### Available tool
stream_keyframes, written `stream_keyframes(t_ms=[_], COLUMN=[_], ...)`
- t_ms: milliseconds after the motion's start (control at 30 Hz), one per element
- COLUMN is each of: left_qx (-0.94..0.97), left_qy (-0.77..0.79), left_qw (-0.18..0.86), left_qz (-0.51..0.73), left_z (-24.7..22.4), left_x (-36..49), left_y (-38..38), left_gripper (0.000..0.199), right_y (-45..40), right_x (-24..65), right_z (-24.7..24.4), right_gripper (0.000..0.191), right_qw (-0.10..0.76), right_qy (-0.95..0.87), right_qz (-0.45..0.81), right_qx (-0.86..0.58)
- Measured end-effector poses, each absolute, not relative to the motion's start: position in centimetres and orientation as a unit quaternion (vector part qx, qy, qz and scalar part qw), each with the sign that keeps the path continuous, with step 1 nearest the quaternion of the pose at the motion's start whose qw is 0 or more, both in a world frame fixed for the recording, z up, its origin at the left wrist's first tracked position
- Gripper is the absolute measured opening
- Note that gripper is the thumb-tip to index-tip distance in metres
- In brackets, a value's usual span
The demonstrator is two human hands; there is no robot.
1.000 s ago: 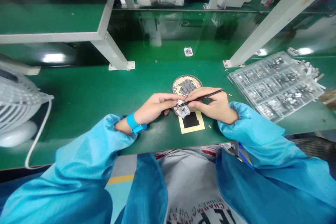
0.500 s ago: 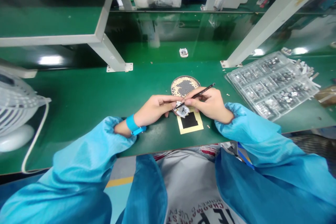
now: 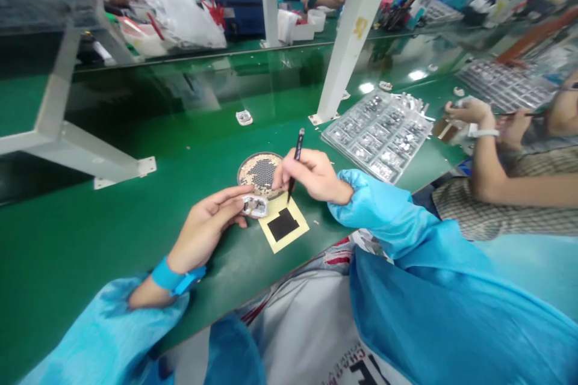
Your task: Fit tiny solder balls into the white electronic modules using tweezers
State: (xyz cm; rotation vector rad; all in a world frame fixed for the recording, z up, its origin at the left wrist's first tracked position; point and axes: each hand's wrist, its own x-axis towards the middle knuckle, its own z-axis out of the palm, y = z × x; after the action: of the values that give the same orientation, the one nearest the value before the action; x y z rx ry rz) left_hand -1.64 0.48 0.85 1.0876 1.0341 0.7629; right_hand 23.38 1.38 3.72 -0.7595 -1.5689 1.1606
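Note:
Between its thumb and fingers my left hand holds a small white housing with parts inside. My right hand grips black tweezers, tilted with the tip down beside a yellow sheet. A black patch lies on that sheet. Just behind both hands sits a round dish with many tiny beige pieces. The tweezers are apart from the housing.
A clear compartment tray of small parts lies right of a white post. Another white housing is farther back. At the right, another person's hands work. A white bracket stands left.
The view has turned to the right, bringing in a neighbouring person. My right hand has drawn the tweezers away from the housing and turned them more upright. My left hand still holds the housing.

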Motion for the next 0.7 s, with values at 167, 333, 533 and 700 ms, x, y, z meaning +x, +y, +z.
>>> stream_keyframes(t_ms=[167, 333, 533, 700], left_qx=[0.407, 0.409, 0.458, 0.487], left_qy=[0.434, 0.398, 0.427, 0.440], left_qw=[0.717, 0.743, 0.704, 0.680], left_qz=[0.363, 0.350, 0.335, 0.327], left_z=[2.1, 2.5, 2.0, 1.6], left_x=[-1.4, -1.2, -0.9, -1.1], left_y=[0.3, -0.3, -0.2, 0.2], left_gripper=[0.039, 0.043, 0.048, 0.049], right_y=[3.5, 9.1, 13.3, 14.6], right_x=[31.1, 42.8, 48.0, 48.9], right_z=[6.6, 7.6, 5.5, 5.3], right_gripper=[0.041, 0.029, 0.042, 0.043], right_qw=[0.410, 0.144, 0.118, 0.102], right_qy=[-0.689, -0.541, -0.514, -0.559], right_qz=[0.169, -0.041, -0.021, 0.043], right_qx=[-0.573, -0.827, -0.849, -0.822])
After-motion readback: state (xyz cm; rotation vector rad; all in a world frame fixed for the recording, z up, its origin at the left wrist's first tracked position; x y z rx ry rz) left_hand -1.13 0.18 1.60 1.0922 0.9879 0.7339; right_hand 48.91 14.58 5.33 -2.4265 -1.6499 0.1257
